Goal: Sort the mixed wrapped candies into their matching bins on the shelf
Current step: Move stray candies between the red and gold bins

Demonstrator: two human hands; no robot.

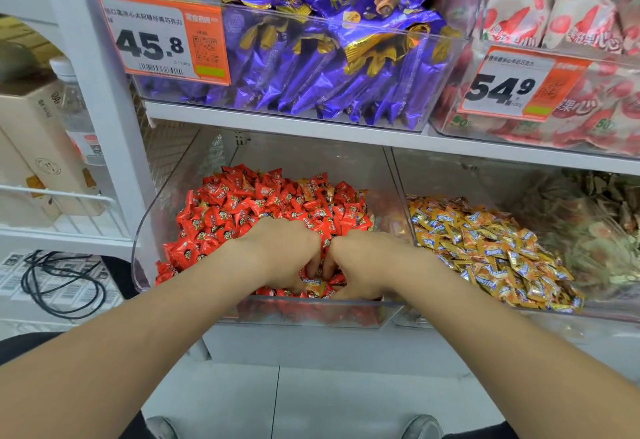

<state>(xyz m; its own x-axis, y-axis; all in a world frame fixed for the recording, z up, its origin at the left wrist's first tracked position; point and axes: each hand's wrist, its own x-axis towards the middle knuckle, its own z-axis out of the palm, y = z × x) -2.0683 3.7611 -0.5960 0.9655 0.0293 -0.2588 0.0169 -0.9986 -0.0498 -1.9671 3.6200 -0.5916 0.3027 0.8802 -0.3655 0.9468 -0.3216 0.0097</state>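
1. Head view: a white shelf (pixel 277 120) is seen ahead of both hands. Purple packs (pixel 311 58) are stacked above the hands, and red-white packs (pixel 571 23) above and to their right.
2. A clear red bin (pixel 140 231) is set around both hands. A yellow bin (pixel 519 317) is placed just beside it, to the right of the right hand.
3. Red candies (pixel 263 203) are heaped beyond, beneath and to the left of the hands. Yellow candies (pixel 485 241) are heaped to the right, behind the dividing wall.
4. The left hand (pixel 280 255) and right hand (pixel 363 265) are held knuckle to knuckle near the front wall of the red bin. The fingers of both are curled down into the heap. Whether anything is pinched cannot be told, since the fingertips are buried.
5. An orange stray (pixel 316 287) with a blue label is seen directly under the curled fingers, between the two hands. It is matched in colour to the yellow candies, not the red.
6. The step in hand is judged to be the digging out of misplaced pieces from the red heap.
   - The stray should next be pinched free without red pieces being dragged along.
   - It should then be carried right, over the dividing wall, and dropped among the yellow candies.
   - More orange wrappers appear to be mixed in beyond the hands, so much sorting is judged to be left.
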